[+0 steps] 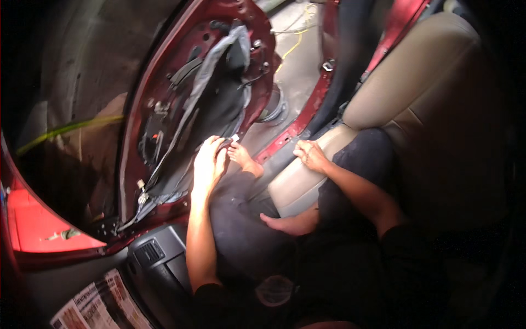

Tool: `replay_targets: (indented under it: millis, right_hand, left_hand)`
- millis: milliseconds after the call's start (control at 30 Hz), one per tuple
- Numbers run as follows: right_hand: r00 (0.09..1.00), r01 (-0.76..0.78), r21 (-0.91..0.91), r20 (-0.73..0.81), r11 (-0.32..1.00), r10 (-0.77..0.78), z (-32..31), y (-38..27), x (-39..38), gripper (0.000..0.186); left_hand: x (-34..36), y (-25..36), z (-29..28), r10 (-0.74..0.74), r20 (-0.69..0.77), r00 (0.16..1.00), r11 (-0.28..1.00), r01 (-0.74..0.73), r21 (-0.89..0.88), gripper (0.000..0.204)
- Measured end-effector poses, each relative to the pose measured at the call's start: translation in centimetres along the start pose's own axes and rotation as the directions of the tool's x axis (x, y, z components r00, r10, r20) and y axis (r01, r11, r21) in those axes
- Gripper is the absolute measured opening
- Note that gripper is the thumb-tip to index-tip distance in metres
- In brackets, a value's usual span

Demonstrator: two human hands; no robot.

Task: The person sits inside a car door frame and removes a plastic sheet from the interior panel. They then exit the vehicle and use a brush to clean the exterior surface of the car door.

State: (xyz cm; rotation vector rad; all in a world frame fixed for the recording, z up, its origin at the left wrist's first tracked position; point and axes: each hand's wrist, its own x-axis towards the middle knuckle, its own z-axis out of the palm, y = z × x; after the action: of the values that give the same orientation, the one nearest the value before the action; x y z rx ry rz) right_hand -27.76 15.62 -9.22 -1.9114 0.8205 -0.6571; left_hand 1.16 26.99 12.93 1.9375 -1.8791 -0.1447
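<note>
My left hand is at the lower edge of an open dark red car door, its fingers bent. By its fingertips is a small white piece with something dark beside it, too small to name. The door's trim is off, baring a black and grey liner sheet and, at its lower corner, a wiring connector. My right hand is closed above the side of a beige car seat; whatever its fingers may hold is hidden.
My bare foot rests by the red door sill. A dashboard end with an air vent is at lower left, near a printed newspaper sheet. Outside, a yellow cord lies on the floor near a round container.
</note>
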Motion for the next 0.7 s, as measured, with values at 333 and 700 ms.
replay_targets:
  millis: [333, 700]
  right_hand:
    - [0.981, -0.187, 0.144, 0.084, 0.972, 0.176, -0.1, -0.2, 0.2, 0.017]
    - [0.967, -0.234, 0.145, 0.135, 0.961, 0.215, 0.2, 1.3, 0.3, 0.027]
  left_hand:
    - [2.7, -2.6, 2.7, -0.319, 0.058, 0.946, 0.878, 0.318, -0.358, 0.057]
    - [5.3, -2.9, 1.5, -0.31, -0.007, 0.951, 0.833, 0.268, -0.484, 0.07]
